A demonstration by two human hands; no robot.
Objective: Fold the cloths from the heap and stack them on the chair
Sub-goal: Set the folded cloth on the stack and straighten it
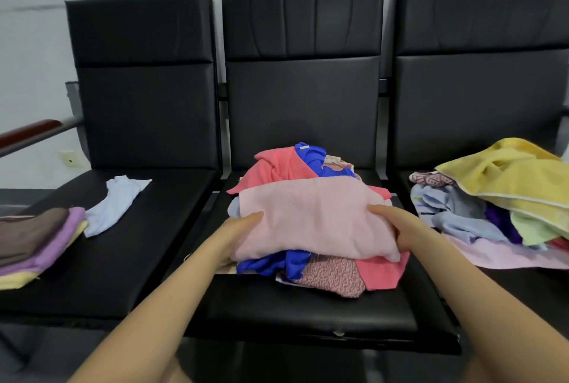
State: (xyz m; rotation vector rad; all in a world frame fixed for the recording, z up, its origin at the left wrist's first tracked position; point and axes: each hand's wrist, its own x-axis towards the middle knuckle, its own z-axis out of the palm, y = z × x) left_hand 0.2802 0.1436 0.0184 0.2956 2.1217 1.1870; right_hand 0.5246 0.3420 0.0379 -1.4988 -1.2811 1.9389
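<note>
Left hand (243,225) and right hand (391,225) grasp folded pale pink cloth (314,216) at its ends, above heap (323,272). Next, probably: carry to folded stack (37,241), far left of fingers.

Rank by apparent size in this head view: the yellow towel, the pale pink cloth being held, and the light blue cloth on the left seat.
1. Pale pink cloth
2. Yellow towel, partly cut off, so unsure against the first
3. Light blue cloth, clearly smallest
</note>
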